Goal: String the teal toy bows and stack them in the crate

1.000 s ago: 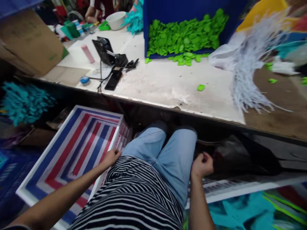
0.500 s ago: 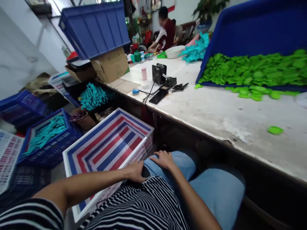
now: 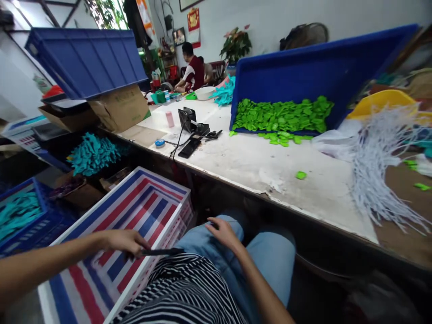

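My left hand [image 3: 126, 243] is closed on one end of a dark flat strip [image 3: 162, 251], whose other end reaches my lap at the striped shirt. What kind of thing it is, I cannot make out. The hand is above the near side of a white crate [image 3: 187, 198] lined with red, white and blue striped sheeting. On the thigh of my light blue jeans lies my right hand [image 3: 221, 231], fingers apart and holding nothing.
A white table [image 3: 232, 157] bears a phone [image 3: 190, 147], a black device [image 3: 187, 119] and a tilted blue bin [image 3: 280, 76] of green pieces [image 3: 283, 114]. White strands [image 3: 374, 166] hang at right. Crates with teal pieces [image 3: 20, 211] stand left. A person [image 3: 194, 72] sits at the back.
The view has swung right, bringing the white strands in. My left hand has moved from my waist out to the left, drawing the dark strip with it. My right hand still rests on my thigh.
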Demonstrator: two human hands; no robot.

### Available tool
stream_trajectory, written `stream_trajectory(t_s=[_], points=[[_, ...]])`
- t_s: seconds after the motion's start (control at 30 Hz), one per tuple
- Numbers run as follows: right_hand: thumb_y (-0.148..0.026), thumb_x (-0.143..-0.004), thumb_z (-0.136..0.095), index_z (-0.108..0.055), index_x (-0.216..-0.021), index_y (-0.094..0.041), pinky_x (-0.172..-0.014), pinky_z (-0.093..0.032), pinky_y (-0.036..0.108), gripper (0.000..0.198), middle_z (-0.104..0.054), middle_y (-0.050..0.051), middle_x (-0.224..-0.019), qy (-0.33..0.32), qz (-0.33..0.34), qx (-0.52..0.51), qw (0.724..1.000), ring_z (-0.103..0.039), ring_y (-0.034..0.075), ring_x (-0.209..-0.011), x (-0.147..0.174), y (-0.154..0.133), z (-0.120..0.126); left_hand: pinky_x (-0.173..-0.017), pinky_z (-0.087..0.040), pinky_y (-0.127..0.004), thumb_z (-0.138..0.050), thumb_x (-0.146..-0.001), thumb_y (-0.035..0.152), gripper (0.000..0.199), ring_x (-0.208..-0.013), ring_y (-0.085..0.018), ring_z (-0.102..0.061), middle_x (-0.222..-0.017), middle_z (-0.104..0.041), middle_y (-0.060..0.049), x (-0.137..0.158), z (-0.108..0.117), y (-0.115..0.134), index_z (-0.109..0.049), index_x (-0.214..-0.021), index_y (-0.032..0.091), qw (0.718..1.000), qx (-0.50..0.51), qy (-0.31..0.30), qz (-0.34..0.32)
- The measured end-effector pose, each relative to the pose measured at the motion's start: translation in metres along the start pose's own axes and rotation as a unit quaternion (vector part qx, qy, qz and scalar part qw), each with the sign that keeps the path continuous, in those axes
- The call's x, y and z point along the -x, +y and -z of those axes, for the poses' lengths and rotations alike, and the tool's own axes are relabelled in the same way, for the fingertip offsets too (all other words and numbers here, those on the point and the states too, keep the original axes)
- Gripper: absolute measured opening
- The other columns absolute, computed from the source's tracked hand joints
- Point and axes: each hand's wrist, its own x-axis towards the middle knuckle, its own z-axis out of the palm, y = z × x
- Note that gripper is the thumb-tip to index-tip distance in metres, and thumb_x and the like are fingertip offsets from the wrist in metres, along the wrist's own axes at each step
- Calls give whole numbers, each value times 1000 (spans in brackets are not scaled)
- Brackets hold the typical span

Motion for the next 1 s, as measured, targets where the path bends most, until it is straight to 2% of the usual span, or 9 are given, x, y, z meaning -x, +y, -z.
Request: stream_trajectory(t_s=[0.1, 0.17, 0.23, 0.33, 0.47, 0.57, 0.67, 0.83, 1.0], points=[[-40, -79, -57, -70, -102, -16, -91, -47, 38, 36, -70, 11, -103, 68, -30, -95, 993, -64, 25, -97, 1, 10, 22, -57, -42, -29, -56, -56, 47, 50, -68, -22, -60, -81, -70, -11, 26, 36, 1, -69, -89, 12, 981, 188, -27, 49], [-47, -76, -61, -71, -97, -18, -87, -49, 39, 37, -72, 9, -97, 96, -34, -197, 975, -66, 24, -91, -7, 3, 30, -60, -42, -29, -56, -57, 51, 53, -73, -23, -61, -85, -70, -15, 16, 40, 13, -68, -90, 10, 956, 293, 0, -7], [-54, -73, -65, -68, -103, -19, -84, -51, 39, 46, -71, 9, -97, 97, -31, -323, 941, -66, 23, -87, -19, -15, 35, -62, -41, -28, -55, -58, 52, 57, -75, -23, -62, -86, -71, -16, -14, 33, 32, -67, -94, 9, 921, 378, -7, -87], [-60, -70, -67, -63, -115, -21, -76, -53, 36, 59, -70, 7, -100, 86, -30, -477, 874, -66, 20, -85, -41, -52, 45, -59, -38, -27, -51, -60, 57, 67, -75, -23, -62, -89, -70, -17, -73, 12, 65, -65, -104, 8, 861, 466, -80, -187], [-61, -65, -72, -65, -108, -22, -72, -54, 33, 58, -70, 4, -96, 143, -36, -552, 821, -65, 20, -86, -72, -88, 69, -62, -40, -29, -48, -64, 60, 73, -75, -23, -62, -94, -69, -19, -130, -10, 95, -64, -108, 5, 798, 513, -216, -230], [-56, -62, -77, -68, -95, -20, -74, -53, 31, 49, -70, 2, -90, 166, -31, -555, 815, -63, 20, -88, -93, -99, 89, -79, -44, -39, -49, -68, 62, 76, -86, -27, -63, -104, -67, -22, -150, -10, 113, -61, -114, 3, 752, 538, -278, -259], [-52, -62, -77, -68, -88, -19, -71, -50, 26, 43, -69, 1, -81, 149, -40, -547, 823, -62, 17, -80, -110, -102, 103, -89, -41, -46, -45, -74, 67, 84, -97, -32, -62, -121, -60, -25, -162, 1, 134, -52, -127, 2, 719, 555, -300, -291], [-49, -64, -77, -68, -82, -18, -58, -44, 20, 37, -64, -2, -72, 96, -41, -536, 837, -54, 10, -63, -137, -108, 116, -90, -40, -55, -39, -78, 70, 90, -117, -40, -51, -138, -45, -28, -177, 18, 157, -37, -139, 4, 708, 556, -296, -320], [-48, -67, -75, -69, -92, -18, -53, -39, 20, 40, -61, -2, -67, 23, -39, -521, 852, -51, 10, -61, -154, -111, 122, -85, -46, -46, -41, -79, 70, 87, -107, -32, -58, -125, -56, -25, -188, 15, 160, -42, -135, 3, 687, 601, -246, -327]])
